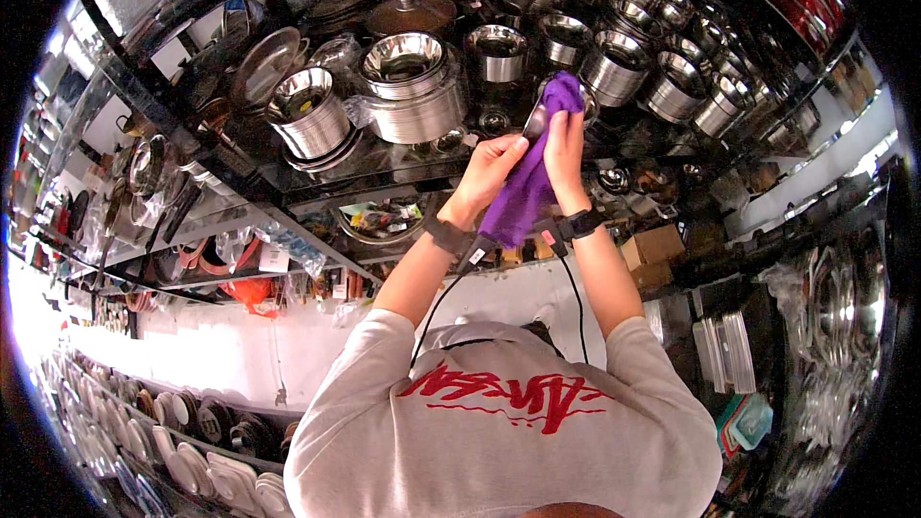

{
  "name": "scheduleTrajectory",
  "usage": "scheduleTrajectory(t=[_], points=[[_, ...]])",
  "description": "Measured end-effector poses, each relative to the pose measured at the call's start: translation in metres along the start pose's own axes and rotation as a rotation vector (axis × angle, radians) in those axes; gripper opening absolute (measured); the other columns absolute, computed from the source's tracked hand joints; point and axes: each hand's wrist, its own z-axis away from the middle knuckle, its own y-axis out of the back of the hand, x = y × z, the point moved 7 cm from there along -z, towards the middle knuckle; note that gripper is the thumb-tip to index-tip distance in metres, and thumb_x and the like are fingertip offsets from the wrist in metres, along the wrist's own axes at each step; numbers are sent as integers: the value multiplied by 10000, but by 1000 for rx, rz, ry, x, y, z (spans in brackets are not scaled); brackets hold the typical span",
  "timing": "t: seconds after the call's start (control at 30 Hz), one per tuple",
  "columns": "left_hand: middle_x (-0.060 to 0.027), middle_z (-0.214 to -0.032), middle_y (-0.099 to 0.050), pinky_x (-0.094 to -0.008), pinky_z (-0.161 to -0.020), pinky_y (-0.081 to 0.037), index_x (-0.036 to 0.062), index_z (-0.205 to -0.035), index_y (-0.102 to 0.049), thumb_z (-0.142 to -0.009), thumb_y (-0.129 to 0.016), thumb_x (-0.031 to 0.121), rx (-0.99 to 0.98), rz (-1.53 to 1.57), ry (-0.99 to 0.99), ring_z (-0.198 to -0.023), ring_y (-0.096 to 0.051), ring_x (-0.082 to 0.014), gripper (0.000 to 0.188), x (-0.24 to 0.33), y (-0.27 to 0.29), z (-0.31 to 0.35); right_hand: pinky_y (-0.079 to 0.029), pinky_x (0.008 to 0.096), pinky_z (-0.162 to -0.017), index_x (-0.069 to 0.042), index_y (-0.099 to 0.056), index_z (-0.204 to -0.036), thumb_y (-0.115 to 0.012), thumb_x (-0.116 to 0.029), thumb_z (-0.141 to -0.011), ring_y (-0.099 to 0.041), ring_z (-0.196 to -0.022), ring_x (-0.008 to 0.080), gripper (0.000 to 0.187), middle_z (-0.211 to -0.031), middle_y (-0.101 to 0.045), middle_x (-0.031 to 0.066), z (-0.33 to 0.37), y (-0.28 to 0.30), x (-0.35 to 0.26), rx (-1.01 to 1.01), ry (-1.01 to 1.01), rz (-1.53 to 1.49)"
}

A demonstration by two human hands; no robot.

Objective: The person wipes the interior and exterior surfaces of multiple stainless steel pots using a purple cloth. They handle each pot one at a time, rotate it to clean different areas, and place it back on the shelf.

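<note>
A purple cloth [523, 194] hangs between my two hands in front of a shelf of metal bowls. My left hand [487, 171] is closed with its thumb on the edge of a shiny metal piece [535, 122], whose full shape the cloth hides. Fingers pointing up, my right hand [564, 153] presses the bunched top of the cloth against that piece. Black bands circle both wrists, each with a dark cable running down.
Stacked steel bowls [312, 120] and more stacks [408, 101] fill the shelf behind my hands. Right of them stand several metal bowls [614, 67]. Below are cardboard boxes [654, 247]; white plates [726, 355] stand at the lower right. Metal shelf bars [221, 173] run along the left.
</note>
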Motion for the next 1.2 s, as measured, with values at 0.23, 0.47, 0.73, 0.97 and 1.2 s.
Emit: scheduleTrajectory(t=[0.23,0.47,0.73,0.97,1.2], points=[[-104,-892,-657,-435,-1123,-229,-36,-946,-656,-849,-628,70,-23,-728,-355,-889,-611,-186,146,28,-17,-1,-479,332,-853,-73,-530,-1194,-367,-654,-900,-594,-925,177,671,-1064,-613,48,0,2,36,-13,-551,-799],[-113,-1073,-657,-456,-1147,-140,21,-1036,-671,-828,-663,118,-27,-867,-463,-1115,-569,-240,230,27,-37,-11,-468,324,-868,-78,-535,-1203,-375,-628,-913,-585,-970,166,642,-1108,-607,31,13,4,37,17,-524,-830],[-75,-1107,-643,-279,-954,-392,-20,-1111,-623,-923,-574,129,53,-390,-165,-1135,-521,-160,245,-3,-25,-16,-252,322,-1067,6,-214,-1425,-347,-514,-973,-325,-1289,210,702,-1420,-322,109,16,21,29,232,-290,-259],[105,-740,-447,-206,-595,-310,23,-983,-627,-975,-495,199,-29,-263,-157,-686,-344,-13,220,0,-37,-10,-286,305,-1039,-16,-330,-1383,-370,-472,-981,-392,-1214,185,610,-1331,-418,94,-11,43,17,182,-230,-370],[-19,-875,-654,-237,-752,-457,-21,-1073,-615,-922,-576,153,46,-548,-275,-816,-560,-93,234,1,-36,-24,-437,369,-880,-19,-464,-1225,-487,-335,-968,-580,-1003,246,408,-1120,-601,136,19,36,23,266,-26,77]])
